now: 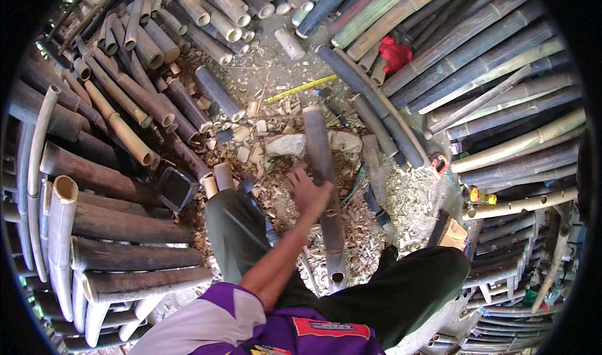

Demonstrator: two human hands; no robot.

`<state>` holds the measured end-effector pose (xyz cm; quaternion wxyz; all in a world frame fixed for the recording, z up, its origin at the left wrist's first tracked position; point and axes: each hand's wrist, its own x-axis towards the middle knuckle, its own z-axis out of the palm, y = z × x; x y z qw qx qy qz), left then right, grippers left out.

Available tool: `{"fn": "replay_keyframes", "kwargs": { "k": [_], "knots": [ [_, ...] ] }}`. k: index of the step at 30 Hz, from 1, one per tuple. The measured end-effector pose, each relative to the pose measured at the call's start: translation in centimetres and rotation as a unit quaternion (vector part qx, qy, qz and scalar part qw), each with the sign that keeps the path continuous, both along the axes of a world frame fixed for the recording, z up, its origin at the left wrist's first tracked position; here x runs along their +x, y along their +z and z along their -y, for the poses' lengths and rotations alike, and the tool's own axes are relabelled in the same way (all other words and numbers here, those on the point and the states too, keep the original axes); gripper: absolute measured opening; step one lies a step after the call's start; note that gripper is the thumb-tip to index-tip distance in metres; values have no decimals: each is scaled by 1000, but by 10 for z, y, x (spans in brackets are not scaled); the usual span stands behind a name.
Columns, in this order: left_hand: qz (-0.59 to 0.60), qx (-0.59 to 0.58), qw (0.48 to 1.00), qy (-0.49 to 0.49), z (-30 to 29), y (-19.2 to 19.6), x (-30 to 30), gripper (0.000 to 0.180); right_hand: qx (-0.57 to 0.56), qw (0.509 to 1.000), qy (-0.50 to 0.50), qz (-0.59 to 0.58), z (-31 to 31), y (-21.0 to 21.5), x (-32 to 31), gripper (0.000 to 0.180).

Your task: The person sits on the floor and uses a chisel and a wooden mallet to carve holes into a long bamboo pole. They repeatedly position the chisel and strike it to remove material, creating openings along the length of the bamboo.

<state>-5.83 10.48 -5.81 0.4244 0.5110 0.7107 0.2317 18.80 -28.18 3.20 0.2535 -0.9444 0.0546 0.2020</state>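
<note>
A dark bamboo pole (318, 143) lies lengthwise between my legs. Its upper part crosses a pale stone block (282, 145), and its near end comes close to my body. My left hand (310, 192) is beside the pole's middle, with its fingers spread and pointing away to the left. The thumb side of that hand is against or just over the bamboo; I cannot tell which. Nothing shows in its fingers. My right hand is out of view. Wood chips and small bamboo offcuts (257, 154) cover the ground around the stone.
Stacked bamboo poles (119, 254) line the left side, with more poles (489, 60) at the right. A yellow measuring strip (301, 88) lies on the ground ahead. A black tray (177, 187) is near my left knee. A red cloth-like item (395, 55) rests among the right poles.
</note>
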Motion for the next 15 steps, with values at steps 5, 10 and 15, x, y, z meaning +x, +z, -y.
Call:
{"fn": "replay_keyframes", "kwargs": {
  "k": [5, 10, 15],
  "knots": [
    [-236, 116, 928, -266, -121, -3, -74, 86, 17, 999, 33, -2, -13, -2, -4, 50],
    [-272, 158, 868, -385, -137, -55, -102, 79, 28, 998, 48, -1, -13, -3, -13, 49],
    [-260, 204, 875, -353, -107, -58, -96, 76, 9, 998, 57, -3, 6, -7, -35, 48]
  ]
}}
